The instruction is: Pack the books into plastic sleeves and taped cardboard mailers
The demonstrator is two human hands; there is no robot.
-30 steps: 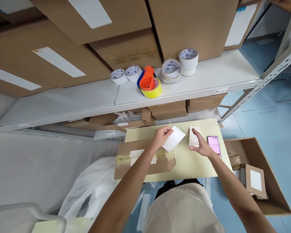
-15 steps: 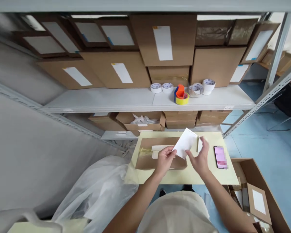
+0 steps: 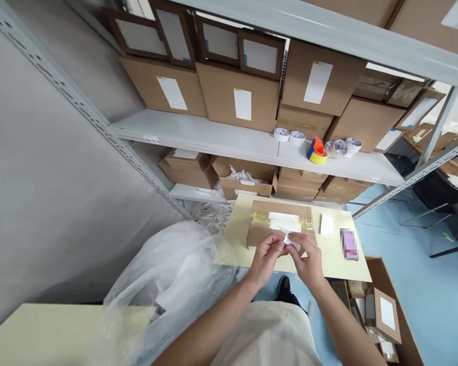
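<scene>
My left hand [image 3: 267, 256] and my right hand [image 3: 307, 256] meet over the front edge of a taped cardboard box [image 3: 258, 231]. Fingers of both are pinched on a small white paper label [image 3: 293, 244], which looks bent or partly folded between them. Much of the label is hidden by the fingers. On top of the box lies a white label with print [image 3: 284, 217], crossed by yellowish tape. Right of the box, a white stack of labels [image 3: 326, 224] rests on the pale yellow table [image 3: 238, 213].
A phone [image 3: 349, 244] lies near the table's right edge. Tape rolls [image 3: 297, 138] and a tape dispenser [image 3: 317, 151] stand on the grey shelf [image 3: 198, 133] ahead. Clear plastic sheeting [image 3: 168, 284] bulges at the left. A large carton of boxes [image 3: 399, 310] stands at the lower right.
The label that was held out flat in my left hand is now lower and bent between both hands. My right hand has closed on it. The view has swung left and tilted.
</scene>
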